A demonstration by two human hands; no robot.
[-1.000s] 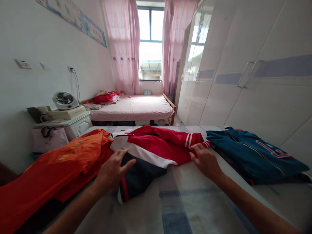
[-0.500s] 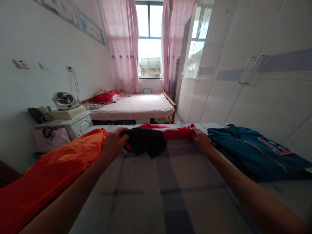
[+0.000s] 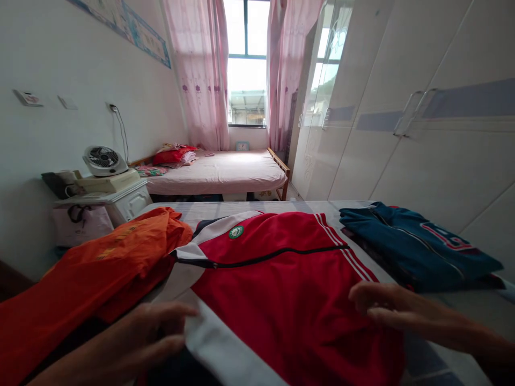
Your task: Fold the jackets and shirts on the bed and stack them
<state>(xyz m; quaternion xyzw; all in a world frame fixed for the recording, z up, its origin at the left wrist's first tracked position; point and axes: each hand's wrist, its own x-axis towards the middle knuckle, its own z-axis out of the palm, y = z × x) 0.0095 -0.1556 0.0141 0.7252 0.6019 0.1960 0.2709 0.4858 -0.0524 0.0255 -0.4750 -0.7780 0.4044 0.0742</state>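
Observation:
A red and white zip jacket (image 3: 277,289) lies spread on the bed in front of me, its black zipper running across it and a round green badge on the white part. My left hand (image 3: 147,335) is over its near left side, thumb and fingers apart, holding nothing. Near the jacket's right edge is my right hand (image 3: 392,308), its fingers loosely bent and parted from the thumb, with nothing between them. An orange garment (image 3: 132,257) lies to the left. On the right rests a folded teal zip jacket (image 3: 418,246) with a letter patch.
The checked bed sheet (image 3: 317,206) shows beyond the clothes. A white bedside cabinet (image 3: 132,201) with a fan (image 3: 105,161) stands at the left wall. Past it is a second bed (image 3: 233,171) below the window. White wardrobe doors (image 3: 438,177) line the right side.
The red and white jacket, gripped by both hands at the far side before, now lies flat and spread out. Both hands have let go and come back toward me.

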